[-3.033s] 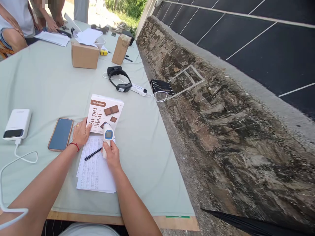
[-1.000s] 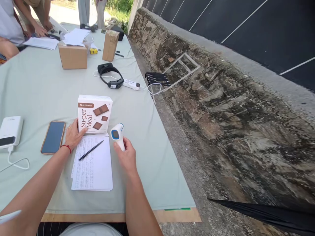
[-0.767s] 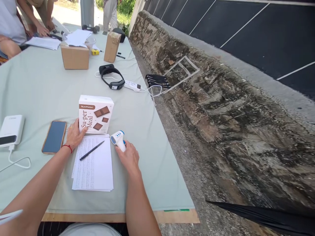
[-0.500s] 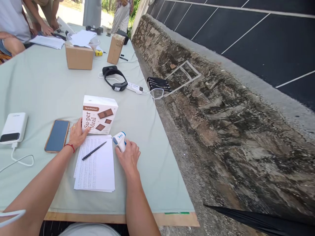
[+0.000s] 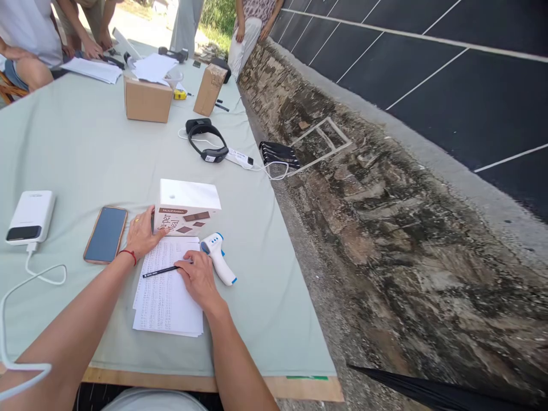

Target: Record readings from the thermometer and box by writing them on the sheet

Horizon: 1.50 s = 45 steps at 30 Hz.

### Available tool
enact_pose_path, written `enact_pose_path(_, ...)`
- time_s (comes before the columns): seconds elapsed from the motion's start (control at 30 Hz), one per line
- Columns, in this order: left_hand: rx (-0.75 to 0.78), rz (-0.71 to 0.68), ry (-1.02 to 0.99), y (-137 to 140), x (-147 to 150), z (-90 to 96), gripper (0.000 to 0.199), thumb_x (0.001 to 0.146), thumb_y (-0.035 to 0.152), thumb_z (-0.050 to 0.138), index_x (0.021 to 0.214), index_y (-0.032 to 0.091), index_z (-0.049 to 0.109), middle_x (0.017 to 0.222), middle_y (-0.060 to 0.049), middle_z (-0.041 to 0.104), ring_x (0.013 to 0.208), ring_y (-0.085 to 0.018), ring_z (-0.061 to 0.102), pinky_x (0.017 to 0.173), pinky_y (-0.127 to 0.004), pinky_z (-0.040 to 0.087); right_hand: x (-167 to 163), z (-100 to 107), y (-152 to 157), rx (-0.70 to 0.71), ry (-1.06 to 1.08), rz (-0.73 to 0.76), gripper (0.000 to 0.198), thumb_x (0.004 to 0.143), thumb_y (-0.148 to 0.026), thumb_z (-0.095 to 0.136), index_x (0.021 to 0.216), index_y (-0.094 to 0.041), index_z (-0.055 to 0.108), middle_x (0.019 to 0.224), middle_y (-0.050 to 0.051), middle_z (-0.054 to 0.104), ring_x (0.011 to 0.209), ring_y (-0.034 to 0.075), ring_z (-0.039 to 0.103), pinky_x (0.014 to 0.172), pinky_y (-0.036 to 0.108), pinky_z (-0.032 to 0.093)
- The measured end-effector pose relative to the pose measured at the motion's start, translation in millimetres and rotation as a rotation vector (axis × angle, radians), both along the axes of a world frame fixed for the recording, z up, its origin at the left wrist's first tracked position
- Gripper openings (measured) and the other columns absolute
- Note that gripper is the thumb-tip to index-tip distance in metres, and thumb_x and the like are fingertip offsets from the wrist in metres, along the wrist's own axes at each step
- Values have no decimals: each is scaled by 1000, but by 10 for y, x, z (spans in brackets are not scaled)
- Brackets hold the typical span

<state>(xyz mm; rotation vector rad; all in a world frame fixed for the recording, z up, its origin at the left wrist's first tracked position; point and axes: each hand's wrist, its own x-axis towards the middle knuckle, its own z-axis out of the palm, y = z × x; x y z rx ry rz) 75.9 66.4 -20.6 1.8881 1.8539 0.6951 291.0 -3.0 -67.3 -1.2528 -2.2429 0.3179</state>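
Observation:
My left hand (image 5: 144,233) grips the lower left edge of a white and brown Super Meal box (image 5: 188,197), its thumb across the printed front. The box stands at the far edge of a stack of printed sheets (image 5: 166,308). Over those sheets my right hand (image 5: 197,277) is closed with its fingertips on one end of a black pen (image 5: 159,272). Just right of that hand, a white and blue infrared thermometer (image 5: 220,262) lies on the cloth, out of its grasp. Left of my left hand lies a phone (image 5: 105,235) with a dark screen.
A white power bank (image 5: 31,214) with a cable lies at the left. Farther off are a black headband device (image 5: 208,142), a cardboard box (image 5: 148,103), a taller carton (image 5: 209,88) and a yellow tape measure (image 5: 180,94). People are at the far end; a stone wall (image 5: 363,188) runs along the right.
My right hand has let go of the thermometer, moved left and taken the pen's end, turning the pen slightly. The box has tipped so more of its top shows.

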Motion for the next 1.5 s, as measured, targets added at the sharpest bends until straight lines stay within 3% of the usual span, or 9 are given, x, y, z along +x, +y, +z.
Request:
enact_pose_path(0.2,-5,-4,6,3,-2,-20,69,88,59,52,145,21,40,138,-14,60,133,-36,48,112,-54,35,124,100,-21,-168,302,41,16,98,-25,51,96,-23,66,85,3,60,83,20,54,83,39,43)
enact_pose_path(0.37,-16,10,1,15,5,-14,72,85,60,57,144,22,42,138,-13,60,132,-36,50,111,-53,37,24,70,-33,-315,859,-209,17,88,-38,61,87,-23,55,79,0,60,68,15,53,66,31,47)
enact_pose_path(0.47,-40,22,19,18,17,14,83,76,60,69,144,22,42,139,-13,59,133,-38,49,110,-52,38,-82,66,-43,-399,1029,-258,19,83,-39,63,80,-23,53,70,-2,60,60,13,54,60,30,48)
enact_pose_path(0.63,-51,34,55,20,48,54,98,66,51,83,147,21,36,142,-14,57,136,-37,48,114,-51,35,-190,90,-30,-494,1023,-333,19,75,-40,63,82,-22,61,67,-1,62,59,15,57,60,32,50)
enact_pose_path(0.73,-67,47,65,22,61,66,101,64,48,85,147,20,35,144,-14,56,137,-36,46,115,-51,34,-249,72,19,-458,969,-405,18,69,-38,64,76,-22,60,68,0,62,59,15,54,59,31,49)
enact_pose_path(0.87,-75,47,70,21,65,81,98,64,45,85,146,21,37,143,-14,56,138,-37,45,115,-52,34,-321,39,97,-376,899,-456,16,72,-39,59,71,-23,59,65,-1,60,60,15,52,58,31,47)
enact_pose_path(1.07,-64,46,76,19,65,87,97,64,45,84,145,23,37,141,-13,57,136,-38,47,112,-53,37,-329,3,153,-326,835,-414,18,75,-39,56,70,-22,59,65,-1,60,62,16,53,61,32,47)
enact_pose_path(1.5,-50,24,66,7,69,108,89,66,45,82,142,24,40,138,-12,59,135,-37,48,111,-53,38,-334,-15,147,-382,814,-400,16,73,-39,57,70,-23,61,67,0,63,64,17,55,63,32,48)
